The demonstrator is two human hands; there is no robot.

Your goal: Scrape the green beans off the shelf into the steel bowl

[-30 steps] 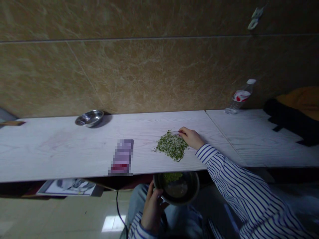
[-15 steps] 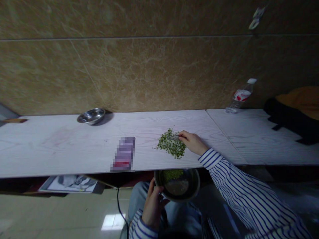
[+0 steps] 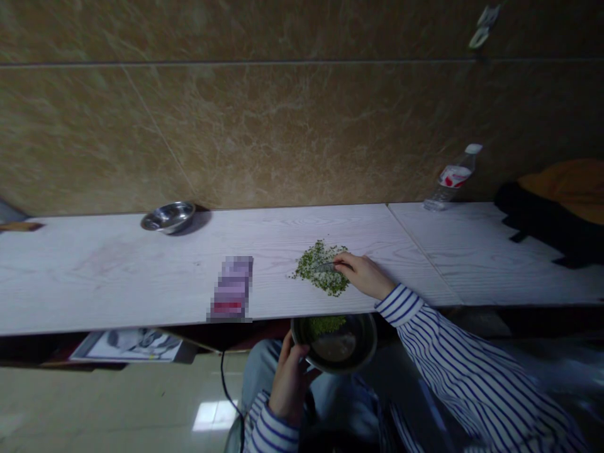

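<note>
On the white wood-grain tabletop lies a loose pile of small green beans mixed with white grains (image 3: 321, 277). My right hand (image 3: 363, 274) pinches a slim metal spoon (image 3: 325, 265), whose far end reaches into the pile; the exact shape of that end is hard to make out. Below the table's front edge, my left hand (image 3: 291, 380) grips the left rim of a metal bowl (image 3: 368, 355), thumb on the rim and fingers underneath. Inside this bowl, green beans (image 3: 328, 324) gather toward the far side, and part of the metal bottom shows.
A second metal bowl (image 3: 168, 219) stands near the wall at the back left. A pixelated purple item (image 3: 232, 286) lies left of the pile. Toward the right are a plastic bottle (image 3: 450, 179) and a dark and orange cloth item (image 3: 552, 214). An open drawer (image 3: 132, 346) holds papers.
My right hand and the spoon have shifted slightly left and down over the pile. My left hand still holds the bowl. The whole view has moved a little.
</note>
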